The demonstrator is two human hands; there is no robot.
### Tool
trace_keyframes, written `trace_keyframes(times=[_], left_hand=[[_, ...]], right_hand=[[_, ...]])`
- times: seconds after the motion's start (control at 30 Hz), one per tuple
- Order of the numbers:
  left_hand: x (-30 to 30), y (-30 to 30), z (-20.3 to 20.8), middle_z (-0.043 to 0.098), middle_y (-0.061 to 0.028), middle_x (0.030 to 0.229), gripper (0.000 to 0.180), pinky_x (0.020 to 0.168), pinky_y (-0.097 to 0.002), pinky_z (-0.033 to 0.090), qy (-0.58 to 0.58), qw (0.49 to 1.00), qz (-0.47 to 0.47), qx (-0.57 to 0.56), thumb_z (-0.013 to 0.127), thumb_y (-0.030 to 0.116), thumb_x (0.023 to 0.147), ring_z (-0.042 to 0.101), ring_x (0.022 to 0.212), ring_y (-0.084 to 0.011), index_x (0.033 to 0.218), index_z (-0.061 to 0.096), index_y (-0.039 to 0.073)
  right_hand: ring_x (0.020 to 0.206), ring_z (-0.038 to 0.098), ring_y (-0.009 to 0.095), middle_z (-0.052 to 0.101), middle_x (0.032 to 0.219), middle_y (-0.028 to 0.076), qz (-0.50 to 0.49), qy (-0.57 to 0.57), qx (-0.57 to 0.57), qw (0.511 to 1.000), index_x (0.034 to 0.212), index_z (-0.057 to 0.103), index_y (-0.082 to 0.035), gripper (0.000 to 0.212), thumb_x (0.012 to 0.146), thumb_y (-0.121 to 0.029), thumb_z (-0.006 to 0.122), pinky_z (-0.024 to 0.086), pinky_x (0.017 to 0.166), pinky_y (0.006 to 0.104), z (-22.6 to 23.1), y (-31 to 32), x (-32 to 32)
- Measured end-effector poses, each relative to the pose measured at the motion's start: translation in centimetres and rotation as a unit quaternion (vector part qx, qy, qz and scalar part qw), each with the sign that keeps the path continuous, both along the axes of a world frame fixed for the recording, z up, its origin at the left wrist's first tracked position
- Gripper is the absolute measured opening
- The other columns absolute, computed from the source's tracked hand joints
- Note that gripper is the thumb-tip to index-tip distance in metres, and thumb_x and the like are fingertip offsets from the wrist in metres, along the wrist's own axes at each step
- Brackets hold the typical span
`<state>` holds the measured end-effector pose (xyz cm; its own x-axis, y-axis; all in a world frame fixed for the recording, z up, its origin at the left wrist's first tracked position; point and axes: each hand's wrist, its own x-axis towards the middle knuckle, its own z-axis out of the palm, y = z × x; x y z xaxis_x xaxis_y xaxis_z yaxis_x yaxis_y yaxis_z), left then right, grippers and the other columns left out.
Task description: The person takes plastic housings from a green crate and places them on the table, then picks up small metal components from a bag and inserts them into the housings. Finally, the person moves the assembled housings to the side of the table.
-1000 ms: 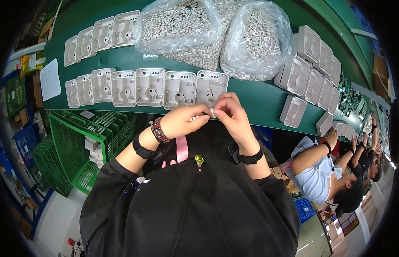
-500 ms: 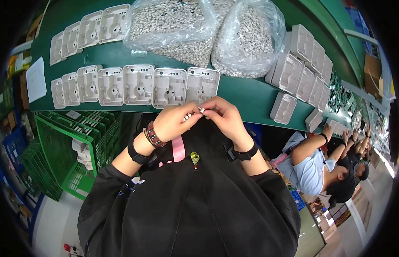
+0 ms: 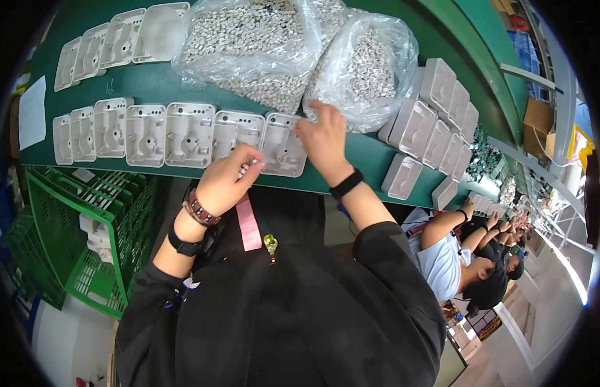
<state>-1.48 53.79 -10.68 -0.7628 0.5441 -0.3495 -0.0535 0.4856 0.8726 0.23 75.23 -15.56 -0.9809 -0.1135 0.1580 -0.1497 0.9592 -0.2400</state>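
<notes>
My left hand (image 3: pixel 228 178) is closed around several small white parts (image 3: pixel 244 169), which show between its thumb and fingers. It hovers over the near edge of a light grey plastic housing (image 3: pixel 225 137) in the front row. My right hand (image 3: pixel 324 138) is stretched forward beside the far right corner of the row's last housing (image 3: pixel 282 157). Its fingers are bent and apart, and no part shows in them. Just beyond its fingertips lie loose small white parts (image 3: pixel 274 95) and a clear plastic bag (image 3: pixel 361 77) filled with the same kind.
More grey housings (image 3: pixel 121 40) form a back row at the left; others are stacked (image 3: pixel 421 132) at the right of the green table (image 3: pixel 145 84). A green plastic crate (image 3: pixel 113 258) stands below the table's left side. Other people (image 3: pixel 442 261) sit along the bench at right.
My hands have parted. The right one has moved forward from the left to the edge of the parts pile; the left has shifted slightly left, still holding small parts. The whole view has turned somewhat.
</notes>
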Motion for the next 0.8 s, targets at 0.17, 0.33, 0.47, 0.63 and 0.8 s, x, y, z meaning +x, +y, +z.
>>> trace_keyframes(times=[0.17, 0.33, 0.47, 0.63, 0.8], left_hand=[[0.1, -0.7, -0.6, 0.058, -0.0101, 0.07, 0.017, 0.055, -0.0269, 0.043, 0.048, 0.994, 0.094, 0.016, 0.056, 0.013, 0.082, 0.058, 0.058, -0.0188, 0.091, 0.046, 0.003], [-0.1, -1.4, -0.4, 0.061, -0.015, 0.077, 0.024, 0.063, -0.0315, 0.047, -0.034, 0.994, 0.103, -0.01, 0.058, 0.019, 0.081, 0.062, 0.077, -0.0278, 0.09, 0.045, 0.001], [0.2, -1.3, -0.4, 0.059, -0.0117, 0.073, 0.022, 0.059, -0.0293, 0.046, -0.059, 0.991, 0.112, 0.032, 0.058, 0.019, 0.082, 0.061, 0.07, -0.0222, 0.088, 0.045, 0.002], [-0.1, -2.0, -1.5, 0.054, -0.0037, 0.067, 0.019, 0.052, -0.0233, 0.04, -0.185, 0.964, 0.111, 0.158, 0.057, 0.018, 0.083, 0.052, 0.059, -0.01, 0.085, 0.044, 0.004], [-0.2, -2.2, -1.1, 0.052, 0.0005, 0.066, 0.015, 0.048, -0.0176, 0.033, -0.358, 0.902, 0.088, 0.223, 0.056, 0.016, 0.085, 0.043, 0.055, -0.0031, 0.083, 0.045, 0.006]], right_hand=[[0.1, 0.045, 0.026, 0.049, 0.108, 0.007, 0.059, -0.005, 0.089, 0.994, 0.07, 0.06, -0.012, 0.009, 0.062, -0.016, 0.062, 0.035, 0.08, 0.0385, -3.9, 0.0, -0.2], [0.101, 0.045, 0.026, 0.048, 0.111, 0.008, 0.091, -0.016, 0.078, 0.993, 0.071, 0.06, -0.011, 0.007, 0.065, -0.014, 0.059, 0.035, 0.082, 0.038, -3.7, 0.4, -0.6], [0.101, 0.045, 0.027, 0.047, 0.111, 0.008, 0.101, -0.033, 0.043, 0.993, 0.08, 0.061, -0.011, 0.013, 0.067, -0.012, 0.058, 0.034, 0.084, 0.0384, -2.5, 1.1, -0.4], [0.099, 0.045, 0.028, 0.048, 0.106, 0.011, -0.002, -0.071, -0.128, 0.989, 0.1, 0.058, -0.009, 0.031, 0.07, -0.006, 0.061, 0.035, 0.085, 0.0378, 1.7, -2.0, 1.7], [0.087, 0.05, 0.023, 0.051, 0.094, 0.011, 0.004, -0.177, -0.44, 0.88, 0.098, 0.055, -0.004, 0.027, 0.072, -0.004, 0.062, 0.04, 0.077, 0.0314, 4.6, -6.6, 3.0]])
